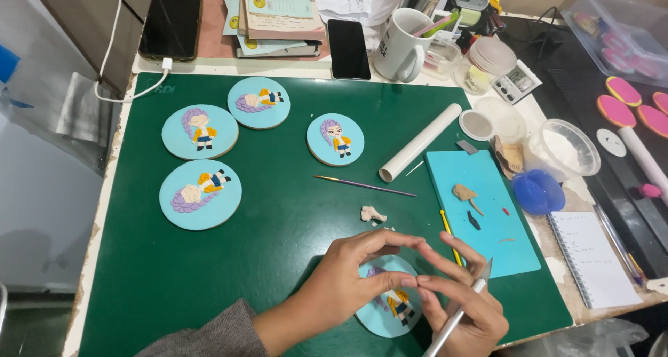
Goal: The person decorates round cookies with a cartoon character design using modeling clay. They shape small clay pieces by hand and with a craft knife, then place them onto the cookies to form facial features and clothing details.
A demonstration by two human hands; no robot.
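1. The left hand [362, 270] is pinched narrow, fingertips meeting the right hand's over a blue round disc [385, 308] at 6 o'clock on the green mat [278, 211]. Can't tell if anything tiny is in the pinch.
2. The right hand [463, 305] is closed on a grey craft knife [456, 319].
3. Progress-wise: 4 decorated discs [200, 194] with purple-haired figures sit done-looking at 10 to 12 o'clock; the 5th looks partly built.
4. A clay scrap [372, 214] and thin brush [362, 185] lie centre, a white roller [419, 142] and blue board [480, 211] at 3 o'clock.
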